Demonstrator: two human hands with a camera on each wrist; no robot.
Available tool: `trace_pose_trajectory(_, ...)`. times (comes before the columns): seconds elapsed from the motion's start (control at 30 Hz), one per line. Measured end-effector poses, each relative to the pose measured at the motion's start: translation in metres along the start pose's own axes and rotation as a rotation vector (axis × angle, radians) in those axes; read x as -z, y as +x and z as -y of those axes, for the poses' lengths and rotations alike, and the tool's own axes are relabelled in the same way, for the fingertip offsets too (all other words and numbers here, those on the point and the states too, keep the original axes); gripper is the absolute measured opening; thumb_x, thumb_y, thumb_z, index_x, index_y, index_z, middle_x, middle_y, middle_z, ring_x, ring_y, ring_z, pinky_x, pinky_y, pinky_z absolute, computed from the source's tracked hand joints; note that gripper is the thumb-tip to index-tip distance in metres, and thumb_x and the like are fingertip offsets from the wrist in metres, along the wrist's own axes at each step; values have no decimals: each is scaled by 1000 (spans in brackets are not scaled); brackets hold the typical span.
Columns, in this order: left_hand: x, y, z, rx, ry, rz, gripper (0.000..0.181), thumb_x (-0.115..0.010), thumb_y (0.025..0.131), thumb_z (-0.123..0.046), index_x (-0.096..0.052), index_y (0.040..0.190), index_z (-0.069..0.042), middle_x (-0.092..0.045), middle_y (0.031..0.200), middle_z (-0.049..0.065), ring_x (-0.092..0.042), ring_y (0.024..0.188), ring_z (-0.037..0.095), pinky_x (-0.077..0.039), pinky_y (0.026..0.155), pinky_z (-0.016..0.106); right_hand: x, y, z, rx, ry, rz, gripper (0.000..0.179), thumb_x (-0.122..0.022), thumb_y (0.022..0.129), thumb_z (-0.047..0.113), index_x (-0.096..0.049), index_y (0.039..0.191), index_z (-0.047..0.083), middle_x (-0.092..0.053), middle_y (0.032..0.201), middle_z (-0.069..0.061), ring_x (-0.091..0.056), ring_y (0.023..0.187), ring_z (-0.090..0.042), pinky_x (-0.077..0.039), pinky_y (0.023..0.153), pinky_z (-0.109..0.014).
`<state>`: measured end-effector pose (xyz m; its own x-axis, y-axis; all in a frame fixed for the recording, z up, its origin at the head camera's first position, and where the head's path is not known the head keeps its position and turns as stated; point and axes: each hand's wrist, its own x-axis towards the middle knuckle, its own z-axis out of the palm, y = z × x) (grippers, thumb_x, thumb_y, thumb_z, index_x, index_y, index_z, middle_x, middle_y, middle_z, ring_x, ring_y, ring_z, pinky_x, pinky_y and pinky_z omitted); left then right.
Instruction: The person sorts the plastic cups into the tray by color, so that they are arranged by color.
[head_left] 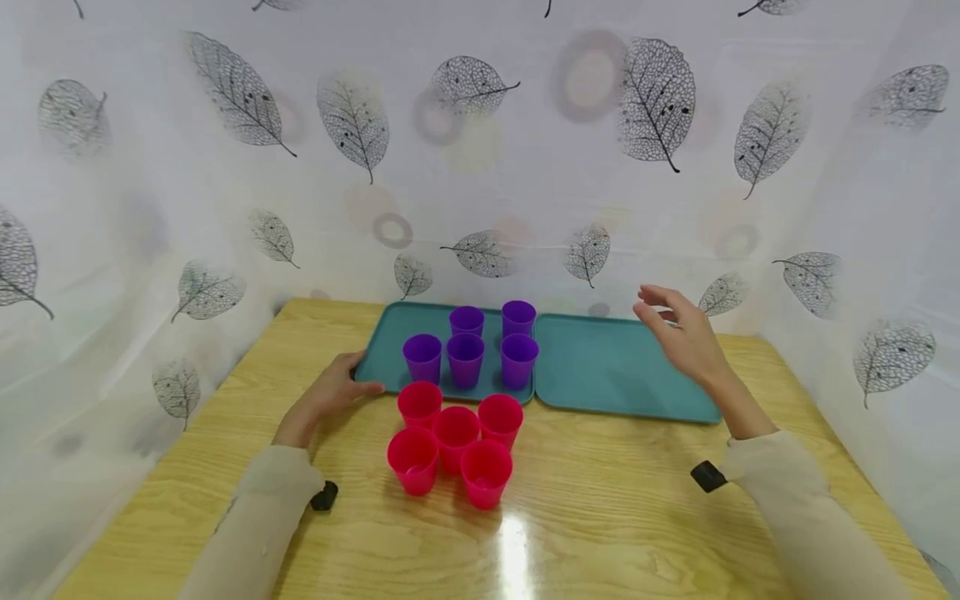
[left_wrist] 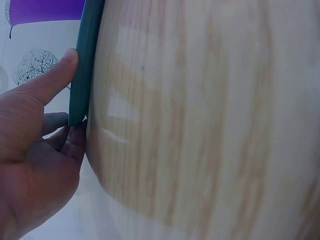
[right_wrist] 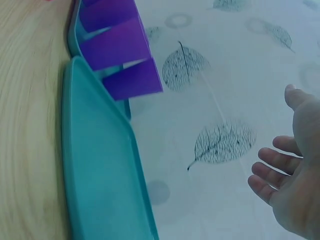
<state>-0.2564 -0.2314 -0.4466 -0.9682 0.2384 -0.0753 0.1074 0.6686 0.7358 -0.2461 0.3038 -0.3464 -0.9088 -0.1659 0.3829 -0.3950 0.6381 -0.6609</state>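
Note:
Several purple cups stand upright on the left teal tray. My left hand grips that tray's left end. In the left wrist view the thumb lies on the tray's edge, with other fingers tucked at its underside. Over the far right part of a second teal tray hangs my right hand, fingers loosely bent and holding nothing. The right wrist view has this hand apart from the bare tray.
Several red cups stand upright in a group on the wooden table, in front of the left tray. The two trays sit side by side. A pale leaf-print curtain hangs behind the table and along both sides.

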Motion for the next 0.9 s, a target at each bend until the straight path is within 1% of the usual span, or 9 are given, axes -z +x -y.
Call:
trace_pose_trajectory(0.1, 0, 0, 0, -21, -12, -1, 82, -72, 99, -19, -24, 153, 20, -28, 156, 41, -27, 146, 54, -23, 120, 61, 10, -9, -11, -32, -22, -11, 55, -53, 109, 35, -46, 154, 5, -54, 146, -21, -53, 128, -39, -45, 99, -30)
trace_pose_trajectory(0.13, 0, 1, 0, -23, -15, 1, 82, -72, 99, -18, -24, 152, 20, -29, 156, 40, -27, 146, 54, -23, 120, 61, 13, -13, -15, -42, -28, -10, 55, -53, 109, 35, -46, 154, 5, -54, 146, -21, -54, 127, -40, -44, 95, -25)
trace_pose_trajectory(0.2, -1, 1, 0, -28, -13, 0, 81, -72, 99, -18, -25, 152, 20, -29, 156, 40, -28, 146, 53, -24, 120, 61, 19, -20, -22, -65, -32, -4, 56, -52, 110, 35, -44, 155, 4, -52, 147, -23, -55, 124, -41, -42, 88, -19)
trace_pose_trajectory(0.3, 0, 1, 0, -28, -6, -2, 82, -73, 98, -19, -24, 152, 20, -29, 156, 41, -28, 146, 54, -24, 120, 61, 26, -28, -32, -96, -42, 2, 56, -51, 110, 34, -42, 156, 4, -51, 148, -25, -55, 122, -43, -42, 85, -17)
trace_pose_trajectory(0.5, 1, 0, 1, -37, -1, -6, 83, -74, 98, -20, -25, 152, 20, -29, 156, 41, -29, 145, 54, -25, 120, 62, 35, -42, -50, -118, -47, -11, 57, -51, 110, 33, -42, 155, -1, -51, 146, -26, -51, 126, -41, -38, 86, -7)
trace_pose_trajectory(0.67, 1, 1, 0, -39, -8, -2, 83, -73, 98, -19, -25, 152, 21, -29, 156, 41, -29, 146, 54, -25, 120, 62, 39, -54, -62, -122, -75, -2, 58, -49, 111, 34, -42, 154, -4, -51, 145, -28, -47, 126, -39, -37, 87, -7)
trace_pose_trajectory(0.73, 1, 2, 0, -31, -9, 2, 83, -73, 98, -19, -24, 152, 20, -28, 157, 40, -27, 146, 54, -24, 120, 62, 40, -59, -67, -129, -86, 0, 58, -50, 111, 35, -43, 153, -4, -51, 146, -28, -48, 125, -36, -38, 86, -9)
trace_pose_trajectory(0.87, 1, 2, 0, -18, -8, 5, 83, -72, 99, -20, -23, 153, 20, -27, 157, 40, -25, 147, 54, -22, 121, 62, 42, -68, -79, -138, -100, 3, 57, -51, 110, 34, -44, 152, -4, -51, 145, -28, -49, 118, -16, -38, 86, -11)
trace_pose_trajectory(0.9, 0, 2, 0, -15, -9, 4, 83, -72, 99, -19, -23, 153, 20, -27, 158, 40, -25, 147, 54, -22, 121, 61, 43, -70, -82, -141, -106, 5, 57, -52, 110, 34, -45, 151, -5, -51, 145, -29, -49, 116, -13, -39, 85, -12)
